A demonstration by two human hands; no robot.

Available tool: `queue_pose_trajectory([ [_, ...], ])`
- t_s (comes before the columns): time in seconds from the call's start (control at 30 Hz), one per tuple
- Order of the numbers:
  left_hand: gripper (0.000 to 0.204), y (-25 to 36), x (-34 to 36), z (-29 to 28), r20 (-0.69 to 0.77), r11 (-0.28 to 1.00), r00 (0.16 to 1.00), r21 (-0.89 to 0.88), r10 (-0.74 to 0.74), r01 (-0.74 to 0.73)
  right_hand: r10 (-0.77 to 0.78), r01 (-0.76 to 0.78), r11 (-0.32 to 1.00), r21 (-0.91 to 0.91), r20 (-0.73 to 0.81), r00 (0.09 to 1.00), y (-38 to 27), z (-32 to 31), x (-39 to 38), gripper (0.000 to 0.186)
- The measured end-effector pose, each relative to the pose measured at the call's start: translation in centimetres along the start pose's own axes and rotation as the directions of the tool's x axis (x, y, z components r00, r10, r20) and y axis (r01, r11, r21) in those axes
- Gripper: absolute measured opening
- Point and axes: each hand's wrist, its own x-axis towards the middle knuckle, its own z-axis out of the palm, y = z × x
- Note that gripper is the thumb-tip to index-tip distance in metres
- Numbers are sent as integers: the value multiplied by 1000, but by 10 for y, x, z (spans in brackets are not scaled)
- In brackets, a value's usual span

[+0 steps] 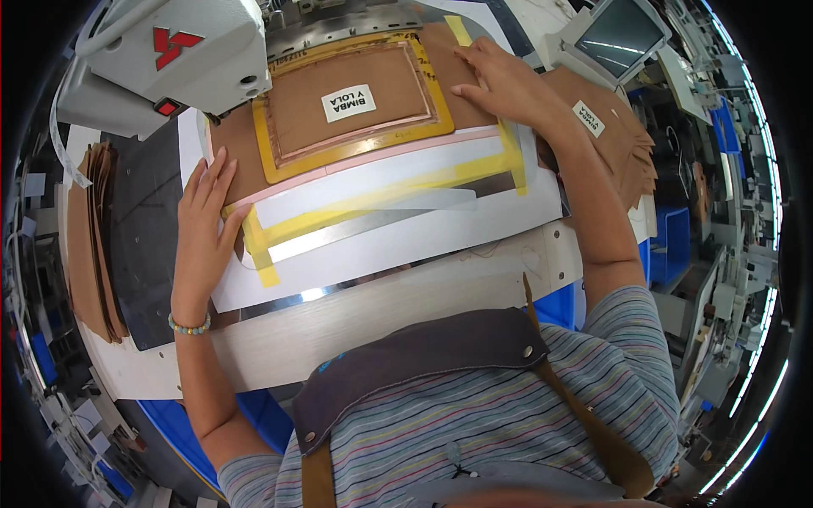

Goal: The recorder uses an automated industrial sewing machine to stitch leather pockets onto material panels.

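A brown sheet (235, 140), fabric or leather by its look, lies on a white board (406, 250) marked off with yellow tape (364, 201). On top of it rests a yellow rectangular frame (373, 146) with a white printed label (345, 105) inside. My left hand (201, 216) lies flat at the sheet's left edge, fingers stretched out, beside the frame's near left corner. At the sheet's far right side my right hand (506, 85) rests with fingers apart. Neither hand grips anything. A pink strip (373, 163) runs along the sheet's near edge.
A white sewing machine head (203, 42) stands at the far left, close to the frame. A metal bar (347, 40) crosses behind the frame. Brown pieces are stacked at right (618, 157) and left (91, 245). A screen (618, 38) stands far right, a blue bin (673, 241) below.
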Motion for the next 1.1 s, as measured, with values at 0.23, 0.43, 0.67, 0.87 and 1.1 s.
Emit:
queue_pose_trajectory([
  [0.23, 57, -3, -5, 3, -22, 998, 1000, 65, 9, -8, -53, 47, 997, -66, -93, 994, 0, 10, 10, 67],
  [0.43, 56, -5, -5, 7, -46, 998, 999, 58, 27, -25, -36, 37, 999, 20, -20, 999, -4, 8, 10, 61],
  [0.67, 56, -3, 0, 6, -50, 998, 998, 57, 45, -42, -204, 211, 975, 73, -101, 974, 14, 11, 4, 45],
  [0.87, 57, -1, -4, 3, -32, 1000, 999, 19, 6, -6, -40, -98, 904, 415, 310, 950, -41, -56, -46, 21],
  [1.1, 55, 9, -14, 6, -283, 964, 959, -258, -8, -68, -477, -424, 172, 889, 452, 754, -132, -53, -95, 22],
])
